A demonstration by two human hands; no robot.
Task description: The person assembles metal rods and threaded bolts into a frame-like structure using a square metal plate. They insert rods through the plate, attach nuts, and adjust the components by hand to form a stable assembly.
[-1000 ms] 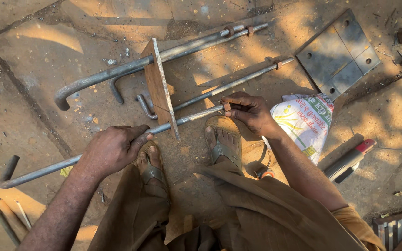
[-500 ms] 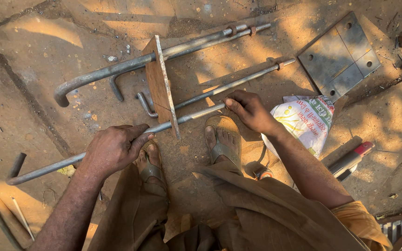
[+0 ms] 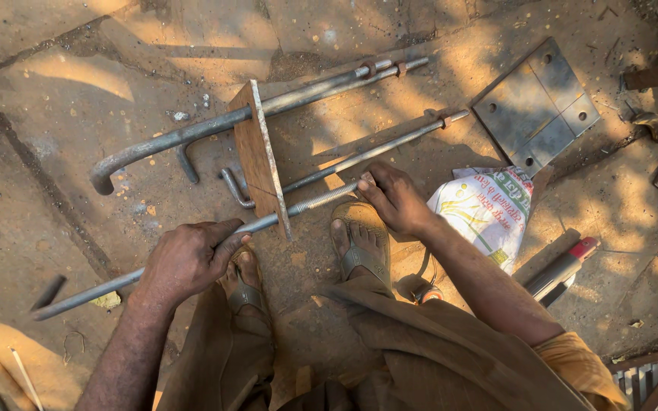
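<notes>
head: long grey threaded rod [image 3: 192, 251] through upright plate [image 3: 262, 156]

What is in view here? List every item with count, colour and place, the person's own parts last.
Upright plate: one, rusty brown, standing on edge at centre, rods passing through it.
Hooked rods: four, grey; three lie on the ground, one is held.
Held rod: grey, threaded near the right end, running through the plate.
Flat plate: one, grey with corner holes, upper right.
Printed sack: one, white, right of centre.
Red-tipped tool: one, lower right.
Sandals: two, brown, on the feet.
Left hand: grip closed on the held rod.
Right hand: fingers on the threaded end.
</notes>
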